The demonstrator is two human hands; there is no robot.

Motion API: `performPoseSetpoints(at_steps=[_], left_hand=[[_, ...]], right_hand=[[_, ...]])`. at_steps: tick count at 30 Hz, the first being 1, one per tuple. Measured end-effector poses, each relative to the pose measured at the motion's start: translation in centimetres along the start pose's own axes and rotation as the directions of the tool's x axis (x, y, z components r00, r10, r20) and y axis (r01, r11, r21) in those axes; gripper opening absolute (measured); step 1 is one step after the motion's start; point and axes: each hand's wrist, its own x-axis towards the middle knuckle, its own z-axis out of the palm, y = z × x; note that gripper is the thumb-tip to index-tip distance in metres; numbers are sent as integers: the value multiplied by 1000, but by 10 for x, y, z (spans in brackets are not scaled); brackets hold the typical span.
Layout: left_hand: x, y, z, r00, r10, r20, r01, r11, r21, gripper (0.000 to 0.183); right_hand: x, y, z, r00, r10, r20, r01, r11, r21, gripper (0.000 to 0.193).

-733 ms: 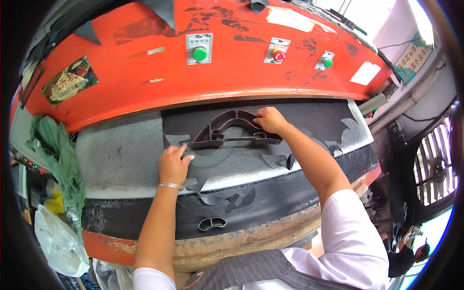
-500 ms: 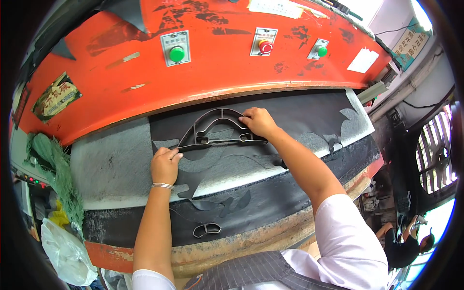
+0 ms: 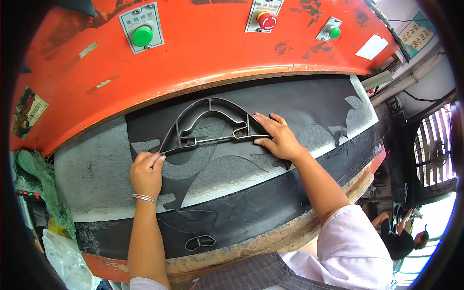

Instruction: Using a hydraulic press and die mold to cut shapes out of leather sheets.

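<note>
A large arched metal cutting die with cross ribs lies on a dark sheet of material. My left hand, with metal bangles at its wrist, pinches the die's left tip between thumb and fingers. At the opposite end, my right hand grips the right corner, its thumb below and its fingers stretched along the upper side. Cut-out openings and curved edges in the sheet show pale grey fibrous material around and inside the die. Closer to me, a small ribbed cutting die rests on the black front surface.
Behind the sheet rises an orange machine beam with green buttons and a red button. Green netting and a clear plastic bag are at left. Another person is far right.
My right hand has moved from the die's upper right curve down to its right corner. My left hand still holds the left tip. The whole view has shifted, bringing the scene leftward.
</note>
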Motion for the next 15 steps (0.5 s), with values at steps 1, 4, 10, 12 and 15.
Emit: performPoseSetpoints(at_steps=[1,4,10,12,15], left_hand=[[1,-1,1,1000,5,0,-5,1000,3,11],[-1,1,1,1000,-24,7,24,1000,20,11],[-3,7,-3,999,-21,24,20,999,35,11],[-3,8,-3,999,-36,26,35,999,39,11],[-1,11,-2,998,-48,33,47,998,40,11]], right_hand=[[0,1,1,1000,3,6,-3,1000,2,63],[-1,0,1,1000,3,2,-3,1000,10,62],[-8,-5,-3,1000,-26,-16,27,999,18,62],[-9,-6,-4,999,-37,-18,37,999,7,62],[-10,-4,-5,998,-46,-45,45,999,-9,62]])
